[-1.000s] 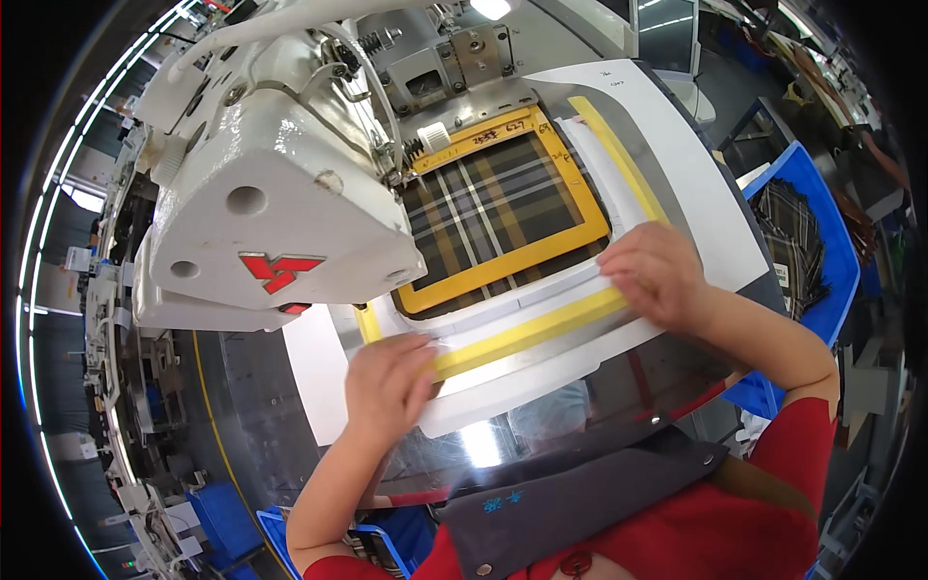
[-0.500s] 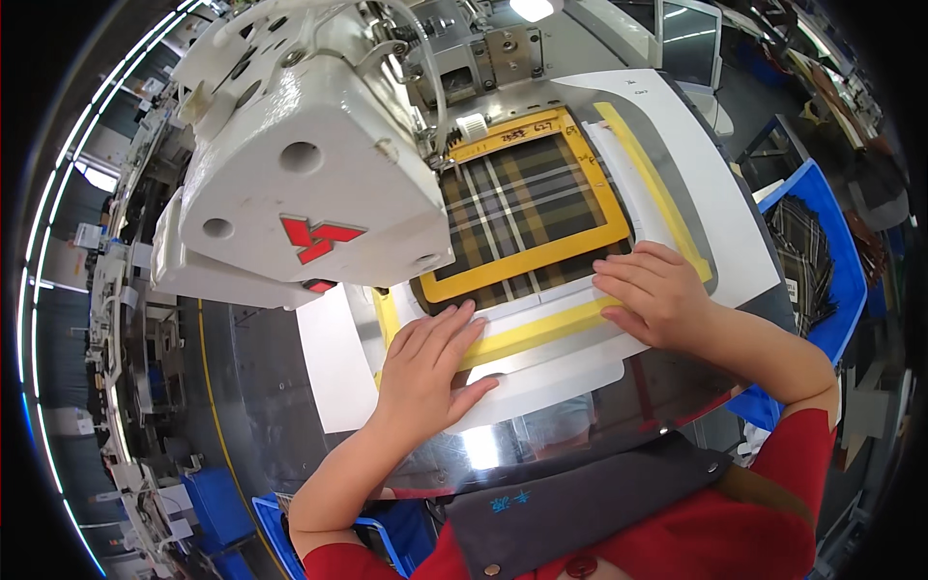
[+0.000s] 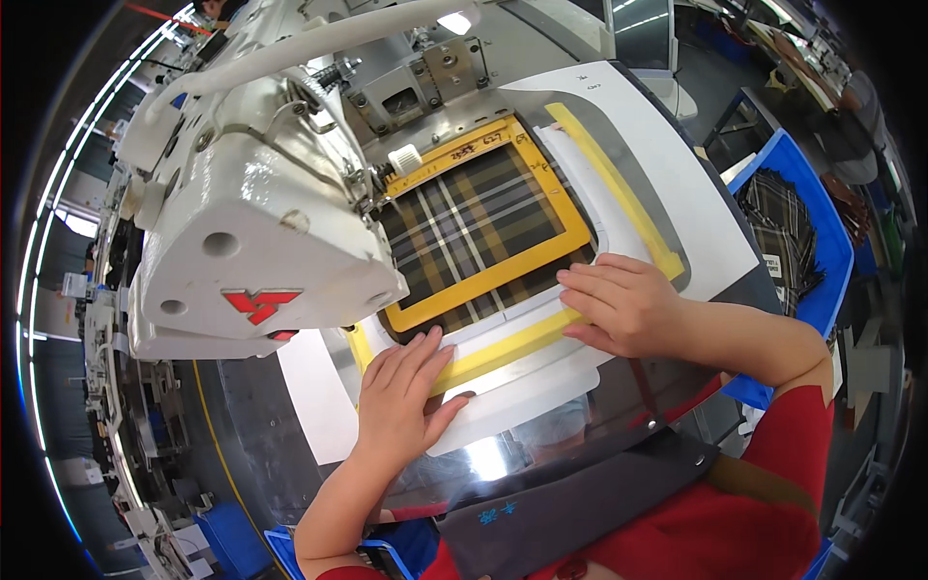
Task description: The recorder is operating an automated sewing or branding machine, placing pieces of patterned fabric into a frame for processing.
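Dark plaid fabric (image 3: 474, 217) lies flat under a yellow rectangular frame (image 3: 493, 278) at the sewing machine. My left hand (image 3: 398, 398) rests with stretched fingers at the frame's near left corner, fingertips on the fabric's near edge and thumb out over the template. On the near right side, my right hand (image 3: 626, 307) lies flat, its fingertips by the fabric's corner. Both hands are open and grip nothing. Yellow tape (image 3: 507, 354) edges the template between them. The machine head covers the fabric's left side.
A white sewing machine head (image 3: 261, 208) looms at the left, close to my left hand. White paper (image 3: 701, 217) lies beneath the template on the dark table. At the right stands a blue bin (image 3: 831, 251) holding plaid pieces (image 3: 778, 227).
The whole view has shifted, so machine, frame and fabric appear farther left. Both hands keep nearly the same places along the fabric's near edge.
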`<state>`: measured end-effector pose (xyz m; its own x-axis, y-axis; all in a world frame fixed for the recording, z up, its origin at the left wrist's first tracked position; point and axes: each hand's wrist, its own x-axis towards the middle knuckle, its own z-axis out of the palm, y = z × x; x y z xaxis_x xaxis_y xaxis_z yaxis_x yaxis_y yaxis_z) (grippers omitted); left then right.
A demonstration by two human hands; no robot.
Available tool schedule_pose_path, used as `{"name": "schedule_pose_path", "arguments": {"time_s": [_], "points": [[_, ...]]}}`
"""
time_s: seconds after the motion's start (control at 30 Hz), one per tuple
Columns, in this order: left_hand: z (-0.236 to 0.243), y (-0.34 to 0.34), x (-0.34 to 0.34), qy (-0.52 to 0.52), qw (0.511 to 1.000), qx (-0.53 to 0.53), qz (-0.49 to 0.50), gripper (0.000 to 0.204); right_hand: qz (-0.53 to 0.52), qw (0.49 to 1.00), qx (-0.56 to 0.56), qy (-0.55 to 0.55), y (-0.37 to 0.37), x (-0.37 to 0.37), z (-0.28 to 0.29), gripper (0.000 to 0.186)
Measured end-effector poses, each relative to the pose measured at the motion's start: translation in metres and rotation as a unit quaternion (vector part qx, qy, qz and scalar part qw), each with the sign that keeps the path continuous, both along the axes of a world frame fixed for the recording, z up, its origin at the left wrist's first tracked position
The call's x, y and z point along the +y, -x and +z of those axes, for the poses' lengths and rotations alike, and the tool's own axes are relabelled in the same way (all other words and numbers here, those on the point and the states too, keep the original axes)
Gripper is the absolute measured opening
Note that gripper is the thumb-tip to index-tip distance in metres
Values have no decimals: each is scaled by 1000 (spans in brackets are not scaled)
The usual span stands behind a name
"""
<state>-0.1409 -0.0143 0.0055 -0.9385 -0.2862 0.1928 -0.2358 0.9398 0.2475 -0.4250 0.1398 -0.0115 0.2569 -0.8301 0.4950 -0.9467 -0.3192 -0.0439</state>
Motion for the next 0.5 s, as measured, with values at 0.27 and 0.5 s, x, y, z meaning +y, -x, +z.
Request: {"name": "schedule_pose_path", "arguments": {"time_s": [0.27,0.5], "points": [[-4,7,-4,7,1000,-8,-9,57,8,999,-34,22,6,-1,-7,27],[-7,1,-3,16,1000,13,-17,46,-127,979,-113,113,58,32,16,13]]}}
